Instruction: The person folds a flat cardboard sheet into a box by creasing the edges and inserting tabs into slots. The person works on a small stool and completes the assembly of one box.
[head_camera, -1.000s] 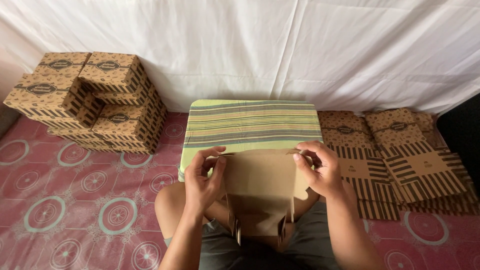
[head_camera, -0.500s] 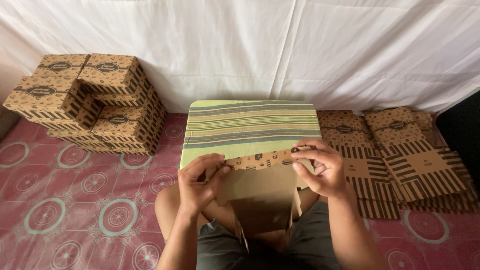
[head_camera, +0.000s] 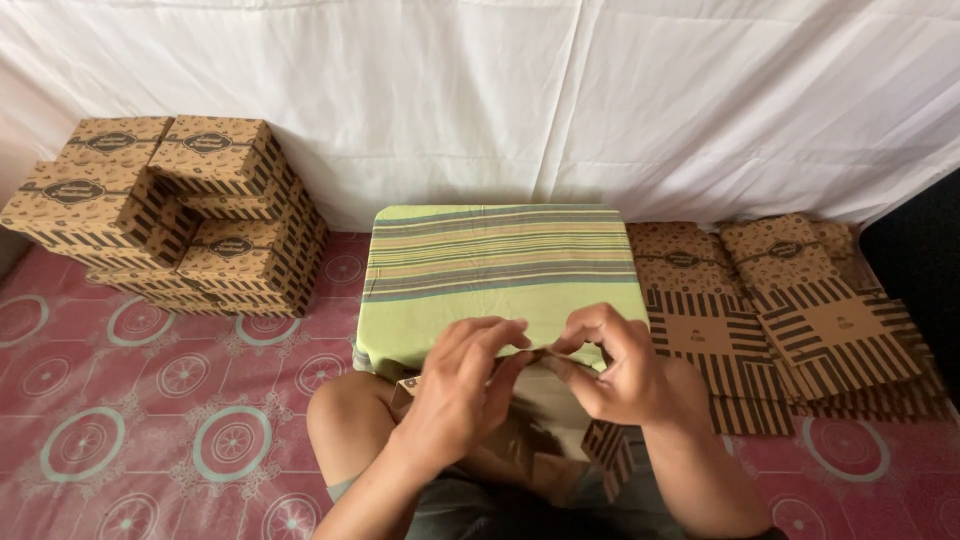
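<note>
Fingers (head_camera: 500, 345) of both hands around half-folded cardboard box (head_camera: 540, 440), pinching its top edge.

Both forearms are bare, with no sleeves, watch or rings showing. The left hand (head_camera: 460, 395) and right hand (head_camera: 610, 365) wear no gloves. Grey-green shorts (head_camera: 450, 515) cover the lap at 6 o'clock, leaving a bare knee (head_camera: 345, 425) at 7 o'clock.

The cardboard box (head_camera: 545, 440) at lower centre is mostly covered by the left hand (head_camera: 460, 385) and right hand (head_camera: 610, 365), so its shape cannot be determined. Both forearms are cut off by the bottom edge. The flat box stack (head_camera: 800, 320) at right has its lower sheets hidden beneath the upper ones.
</note>
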